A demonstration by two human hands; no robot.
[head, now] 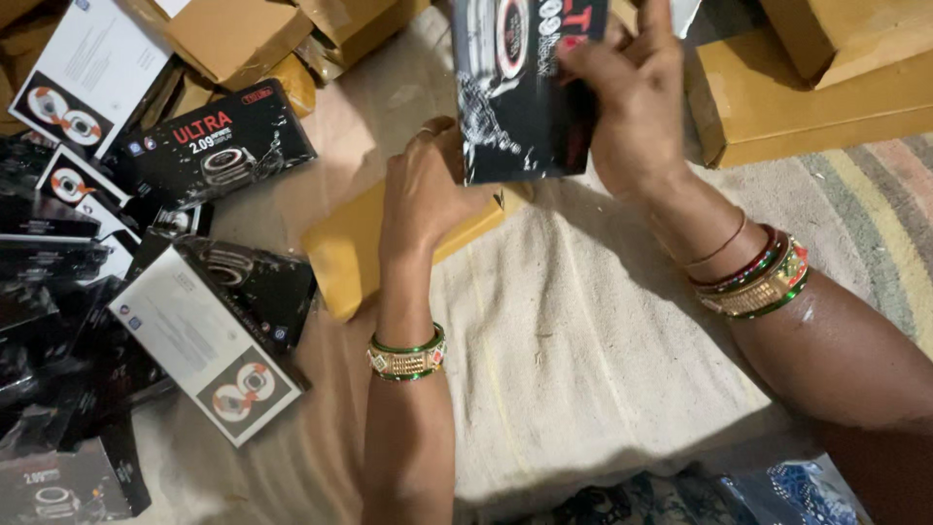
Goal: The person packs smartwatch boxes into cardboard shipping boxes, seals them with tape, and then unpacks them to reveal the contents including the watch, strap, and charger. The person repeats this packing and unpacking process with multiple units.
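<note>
Bangled forearms nearest, crossing a cream woven cloth point(583, 350). Left hand point(423, 190) curled, fingers pressed on the lower left edge of a glossy black printed cardboard box point(515, 87), held upright above a flat yellow padded envelope point(350, 253). Right hand point(637, 107) clamped on the box's right side, fingers spread over its face. More black boxes point(209, 146) heaped at left, tan cartons point(807, 97) at top right

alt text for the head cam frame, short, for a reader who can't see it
Two bare hands hold a black printed box upright above a flat yellow packet on a cream cloth: the left hand grips its lower left edge, the right hand its right side. More black and white boxes lie piled to the left, with brown cartons at the top.
</note>
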